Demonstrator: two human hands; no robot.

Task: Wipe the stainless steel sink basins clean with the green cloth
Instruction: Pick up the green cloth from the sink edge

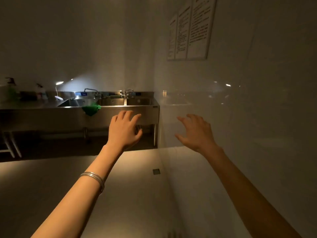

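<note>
- Stainless steel sink unit [120,115] is standing against the far wall, long axis running left to right, right end butting the side wall in the corner.
- Basins are sitting in a row along that axis; left basin [72,102] is catching a bright light, the ones to the right are showing only their rear walls.
- Green cloth [91,109] is hanging over the front rim, draped from the basin edge down the front panel, near the divider between the left and middle basins. Bunched up; its long axis is running top to bottom, lower end pointing at the floor.
- Left hand [126,128] is reaching out in mid-air, palm down, fingers loosely spread and slightly curled, gripping nothing. It is well short of the sink; in the view it is overlapping the front panel, to the right of the cloth.
- Right hand [195,132] is also hanging in the air, fingers splayed wide, empty, showing in front of the white side wall.
- Silver bangles [93,179] are sitting on the left forearm.
- Two faucets [127,93] are rising from the backsplash behind the basins.
- Pump bottles [11,90] are standing on the counter at far left, too dim to detail.
- Small lamp [58,91] is shining beside the left basin.
- Posted notices [190,30] are hanging high on the side wall; text is unreadable.
- Floor drain [156,171] is showing in the floor between the forearms.
</note>
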